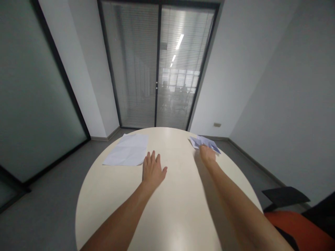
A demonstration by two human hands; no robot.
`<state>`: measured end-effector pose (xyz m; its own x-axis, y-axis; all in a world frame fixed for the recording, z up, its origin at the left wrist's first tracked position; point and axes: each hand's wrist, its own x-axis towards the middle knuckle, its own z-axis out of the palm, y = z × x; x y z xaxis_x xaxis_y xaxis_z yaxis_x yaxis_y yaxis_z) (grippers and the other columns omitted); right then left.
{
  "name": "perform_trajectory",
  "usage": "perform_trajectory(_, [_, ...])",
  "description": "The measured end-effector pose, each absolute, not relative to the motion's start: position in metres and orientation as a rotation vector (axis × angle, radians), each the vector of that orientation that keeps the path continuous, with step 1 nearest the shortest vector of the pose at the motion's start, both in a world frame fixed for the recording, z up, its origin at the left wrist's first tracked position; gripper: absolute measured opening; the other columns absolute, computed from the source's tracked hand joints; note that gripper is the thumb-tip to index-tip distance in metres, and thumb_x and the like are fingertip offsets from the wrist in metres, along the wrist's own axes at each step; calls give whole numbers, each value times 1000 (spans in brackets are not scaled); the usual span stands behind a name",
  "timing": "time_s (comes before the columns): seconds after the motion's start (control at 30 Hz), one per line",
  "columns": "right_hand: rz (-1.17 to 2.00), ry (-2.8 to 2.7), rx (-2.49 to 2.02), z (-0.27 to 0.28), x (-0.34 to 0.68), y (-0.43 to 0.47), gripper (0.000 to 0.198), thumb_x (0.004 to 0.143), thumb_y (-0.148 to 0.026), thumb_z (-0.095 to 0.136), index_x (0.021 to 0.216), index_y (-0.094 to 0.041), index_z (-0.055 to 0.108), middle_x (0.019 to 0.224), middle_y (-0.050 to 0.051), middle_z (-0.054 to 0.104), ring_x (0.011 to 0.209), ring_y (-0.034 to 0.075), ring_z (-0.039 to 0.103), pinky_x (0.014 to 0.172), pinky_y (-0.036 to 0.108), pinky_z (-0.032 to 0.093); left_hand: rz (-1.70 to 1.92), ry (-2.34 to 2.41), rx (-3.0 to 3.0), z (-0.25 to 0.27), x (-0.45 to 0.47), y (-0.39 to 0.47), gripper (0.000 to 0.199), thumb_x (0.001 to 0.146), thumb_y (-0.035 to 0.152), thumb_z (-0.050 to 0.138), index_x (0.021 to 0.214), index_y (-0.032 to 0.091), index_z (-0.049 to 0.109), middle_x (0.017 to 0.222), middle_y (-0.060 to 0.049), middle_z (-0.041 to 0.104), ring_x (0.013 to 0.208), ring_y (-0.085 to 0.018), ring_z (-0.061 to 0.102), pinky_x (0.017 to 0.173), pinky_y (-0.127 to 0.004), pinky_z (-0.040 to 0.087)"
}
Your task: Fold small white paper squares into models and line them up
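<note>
My left hand (153, 170) rests palm down on the pale round table (170, 195), fingers spread. Just beyond its fingertips, to the left, lies a flat white sheet of paper (128, 150) with faint creases. Over at the far right of the table, my right hand (208, 154) is closed at the near edge of a crumpled sheet of paper (205, 140). That sheet looks bluish white, with folds standing up from the table. The fingertips of the right hand are partly hidden behind the hand itself.
A chair with an orange seat (298, 226) and a black armrest (286, 196) stands at the lower right. Behind the table are glazed doors with blinds (157, 69). A frosted glass panel (36, 87) is on the left, a white wall (277, 87) on the right.
</note>
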<state>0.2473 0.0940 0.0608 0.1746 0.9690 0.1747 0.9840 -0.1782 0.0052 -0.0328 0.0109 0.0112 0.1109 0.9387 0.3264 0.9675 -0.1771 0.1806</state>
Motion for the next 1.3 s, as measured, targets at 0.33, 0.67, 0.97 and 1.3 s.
perform_trajectory(0.33, [-415,-1918,-2277,61,243,90,33,96,-16,47,122,-13,69,140,21,56,127,33,52,93,40,46,-473,-2181,-2092,7,-37,15,70,92,53,50,149,14,44,161,-20,30,144,-52,25,113,-66,19])
perform_trajectory(0.67, [-288,-2010,-2026,28,174,53,37,96,-38,51,120,-18,70,154,14,45,136,34,41,103,46,39,-554,-1989,-2325,21,-19,-2,54,98,48,44,138,13,55,125,-19,67,118,-35,59,112,-55,29])
perform_trajectory(0.97, [-38,-2037,-1718,12,180,36,43,101,-41,42,127,-17,66,144,14,56,139,27,42,116,42,31,-856,-1579,-2906,29,-3,-12,35,100,32,41,128,26,61,126,-3,70,111,-20,66,99,-31,48])
perform_trajectory(1.3, [124,-2190,-1311,19,178,29,40,101,-37,42,123,-16,67,134,13,65,134,27,50,116,45,34,-345,-1886,-2621,3,-12,-3,68,96,55,42,149,12,43,161,-19,33,148,-40,27,118,-54,24])
